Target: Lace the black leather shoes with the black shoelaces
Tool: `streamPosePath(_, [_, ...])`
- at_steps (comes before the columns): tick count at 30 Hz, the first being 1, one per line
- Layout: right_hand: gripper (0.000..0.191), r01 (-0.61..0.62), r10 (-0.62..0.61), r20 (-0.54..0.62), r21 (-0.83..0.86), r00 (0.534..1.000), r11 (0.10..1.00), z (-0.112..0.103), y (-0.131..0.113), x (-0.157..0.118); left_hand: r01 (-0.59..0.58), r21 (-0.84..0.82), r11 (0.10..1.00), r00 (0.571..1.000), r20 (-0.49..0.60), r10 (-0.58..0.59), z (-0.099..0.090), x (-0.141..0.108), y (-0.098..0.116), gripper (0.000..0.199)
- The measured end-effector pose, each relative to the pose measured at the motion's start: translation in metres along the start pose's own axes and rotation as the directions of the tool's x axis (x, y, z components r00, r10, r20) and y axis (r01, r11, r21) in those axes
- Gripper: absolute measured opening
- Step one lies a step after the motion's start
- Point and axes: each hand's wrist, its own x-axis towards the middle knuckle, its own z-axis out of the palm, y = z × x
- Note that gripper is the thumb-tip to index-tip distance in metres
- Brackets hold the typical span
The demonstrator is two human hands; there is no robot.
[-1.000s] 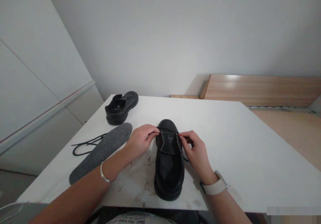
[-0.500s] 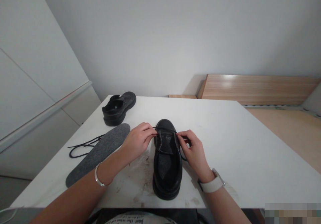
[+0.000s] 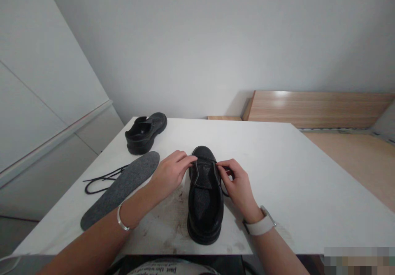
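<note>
A black shoe point(image 3: 206, 236) rests on the white table, toe pointing away from me, its tongue and grey inside showing. A black shoelace point(image 3: 206, 158) crosses over the front of its opening. At the left lace flap, my left hand point(image 3: 173, 169) is closed in a pinch on the lace; its fingertips also touch the flap. My right hand point(image 3: 237, 184) pinches the lace at the right flap, with part of the lace hanging down beside the shoe. The exact spot between the fingertips is partly hidden on both sides.
On the left lie a grey felt insole point(image 3: 123, 188) and another black lace point(image 3: 92, 186) partly under it. A second black shoe point(image 3: 142, 141) stands at the table's point(image 3: 277, 192) back left corner. Beyond the right edge is a wooden headboard point(image 3: 308, 108).
My left fingertips have shifted slightly up and right, onto the lace at the left flap. My right hand has barely moved, and the shoe stays in place.
</note>
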Motion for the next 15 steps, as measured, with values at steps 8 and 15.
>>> streamPosePath(8, [0.015,-0.001,0.001,0.003,0.001,1.0,1.0,0.0,0.0,0.0,-0.017,-0.114,0.993,0.999,0.047,0.023,-0.004,0.004,-0.007,0.024])
streamPosePath(15, [0.016,-0.008,0.008,0.014,0.003,1.0,1.0,-0.001,-0.001,0.0,0.144,-0.343,0.928,0.989,0.077,-0.125,-0.003,0.002,-0.018,0.014])
